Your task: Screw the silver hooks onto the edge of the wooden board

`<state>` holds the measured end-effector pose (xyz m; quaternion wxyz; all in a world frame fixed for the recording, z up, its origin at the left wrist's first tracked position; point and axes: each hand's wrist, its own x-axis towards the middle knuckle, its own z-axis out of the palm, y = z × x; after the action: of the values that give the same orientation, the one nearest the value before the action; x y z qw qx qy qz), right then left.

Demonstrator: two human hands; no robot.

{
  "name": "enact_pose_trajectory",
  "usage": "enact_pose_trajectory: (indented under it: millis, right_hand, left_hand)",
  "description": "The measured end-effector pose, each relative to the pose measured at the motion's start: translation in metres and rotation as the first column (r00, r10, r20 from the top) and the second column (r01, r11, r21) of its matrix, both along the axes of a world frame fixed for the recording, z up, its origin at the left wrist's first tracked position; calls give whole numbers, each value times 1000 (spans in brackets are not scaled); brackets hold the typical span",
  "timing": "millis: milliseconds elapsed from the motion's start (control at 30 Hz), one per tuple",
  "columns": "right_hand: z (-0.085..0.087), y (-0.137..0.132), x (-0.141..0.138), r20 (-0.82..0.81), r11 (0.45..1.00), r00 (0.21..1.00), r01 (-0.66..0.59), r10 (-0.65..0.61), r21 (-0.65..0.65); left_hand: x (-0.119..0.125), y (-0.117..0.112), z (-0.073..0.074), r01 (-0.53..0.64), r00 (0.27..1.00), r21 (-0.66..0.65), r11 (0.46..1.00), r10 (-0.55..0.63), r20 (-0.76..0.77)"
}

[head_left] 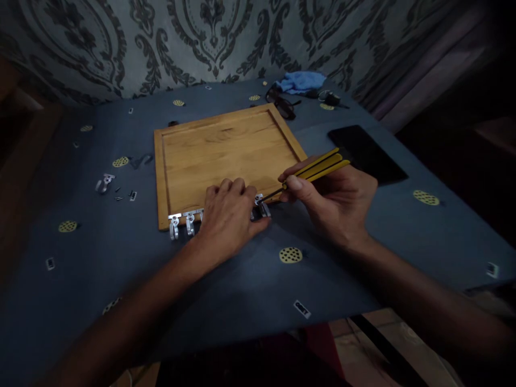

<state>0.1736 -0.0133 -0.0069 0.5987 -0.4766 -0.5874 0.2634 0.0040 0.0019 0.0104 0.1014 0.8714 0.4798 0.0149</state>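
A wooden board (229, 150) with a raised rim lies on the table. Metal hooks (190, 223) line its near edge. My left hand (228, 215) rests over that edge with bent fingers, its thumb and index finger around the rightmost metal hook (264, 208). Its palm hides the middle of the row. My right hand (338, 199) is closed round the yellow and black handle of a screwdriver (322, 165). The shaft slants down to the left, its tip at the top of that rightmost hook. Whether the tip sits in a screw head is too small to tell.
A loose metal hook (105, 183) and several small screws (118, 198) lie left of the board. Behind it to the right are sunglasses (284, 105), a blue cloth (301, 81) and keys (330, 98). A dark flat tablet-like object (366, 153) lies beyond my right hand.
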Motion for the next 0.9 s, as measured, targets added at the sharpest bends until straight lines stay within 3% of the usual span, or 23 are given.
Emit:
enact_pose_trajectory:
  millis: [167,300,400,633,900]
  right_hand:
    - [6,0,7,65,990,989,-128,131,-57]
    - [19,3,17,143,951,946,-267,290,-158]
    - [24,6,19,141,934,932,-305,332,-187]
    - [14,5,14,244,985,954,-162,172,-62]
    - [3,3,7,302,998,953,-14,-6,64]
  left_hand:
    - [0,0,0,-8,1000,-14,1000,8,3]
    - [0,0,0,-5,1000,-7,1000,5,12]
    - [0,-1,-1,-3,1000,4,1000,2,19]
    - [0,0,0,-6,1000,-8,1000,6,4]
    - [-1,0,-2,-2,1000,7,1000,1,21]
